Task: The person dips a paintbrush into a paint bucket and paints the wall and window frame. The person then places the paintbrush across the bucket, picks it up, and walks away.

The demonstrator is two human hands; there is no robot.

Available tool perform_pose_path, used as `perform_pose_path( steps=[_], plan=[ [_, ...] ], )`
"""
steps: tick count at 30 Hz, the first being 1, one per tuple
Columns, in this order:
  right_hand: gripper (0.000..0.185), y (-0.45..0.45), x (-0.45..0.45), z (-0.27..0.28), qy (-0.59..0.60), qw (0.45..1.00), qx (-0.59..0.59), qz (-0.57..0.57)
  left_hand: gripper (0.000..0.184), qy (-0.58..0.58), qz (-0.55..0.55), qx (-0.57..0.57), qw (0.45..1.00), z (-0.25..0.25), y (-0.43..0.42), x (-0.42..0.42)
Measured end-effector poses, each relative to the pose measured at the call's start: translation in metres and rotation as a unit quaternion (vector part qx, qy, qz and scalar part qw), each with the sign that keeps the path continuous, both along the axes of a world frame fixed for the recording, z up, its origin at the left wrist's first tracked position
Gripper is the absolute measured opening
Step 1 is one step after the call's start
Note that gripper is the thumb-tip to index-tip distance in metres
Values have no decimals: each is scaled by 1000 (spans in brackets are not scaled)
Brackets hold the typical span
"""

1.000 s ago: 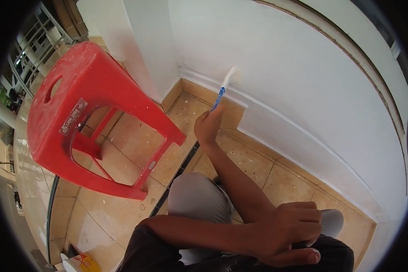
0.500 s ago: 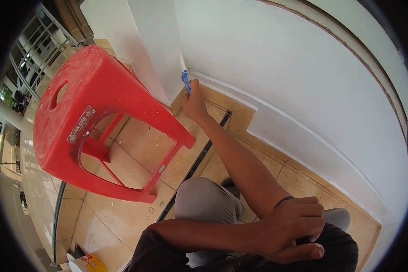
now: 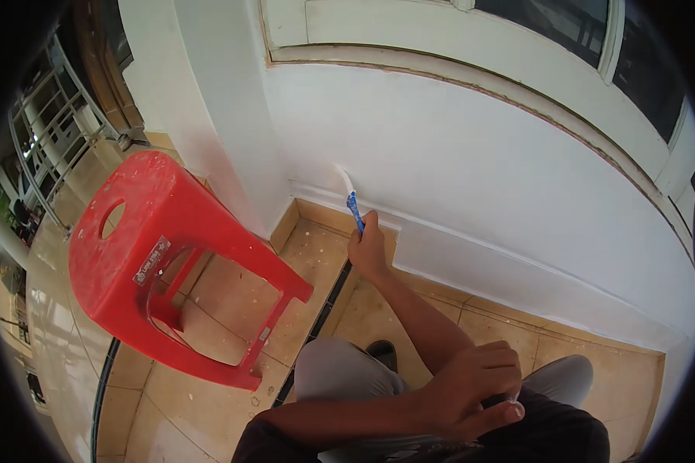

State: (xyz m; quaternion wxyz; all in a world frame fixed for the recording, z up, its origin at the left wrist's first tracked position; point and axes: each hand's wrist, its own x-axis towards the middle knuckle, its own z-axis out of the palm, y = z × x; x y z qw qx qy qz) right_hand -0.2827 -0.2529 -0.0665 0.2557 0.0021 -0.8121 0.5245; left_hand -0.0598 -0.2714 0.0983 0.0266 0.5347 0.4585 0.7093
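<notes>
My right hand (image 3: pixel 367 248) is closed around the blue handle of a paintbrush (image 3: pixel 354 208). The brush points up, its white bristles against the white wall (image 3: pixel 455 162) just above the skirting ledge. Bent across in front of me, my left hand (image 3: pixel 475 390) lies over my right arm near the elbow. Its fingers are curled and the thumb, with a whitish smear, is close to them; what they hold, if anything, is hidden.
A red plastic stool (image 3: pixel 143 255) stands to the left on the tiled floor (image 3: pixel 216 309), which has white specks. A dark-edged step (image 3: pixel 328 301) runs beside my knee. Above the wall is a white window frame (image 3: pixel 440 31); a metal railing (image 3: pixel 35 147) is at far left.
My right hand has moved the brush rightward along the wall, away from the corner. The view has shifted, showing more of the window frame. My left hand remains over the right arm.
</notes>
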Motion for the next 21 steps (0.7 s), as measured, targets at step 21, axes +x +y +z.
perform_pose_path(
  steps=[21],
  plan=[
    [17, 337, 276, 23, -15, 960, 19, -280, 58, 71, 7, -76, 995, 6, 81, 50]
  ],
)
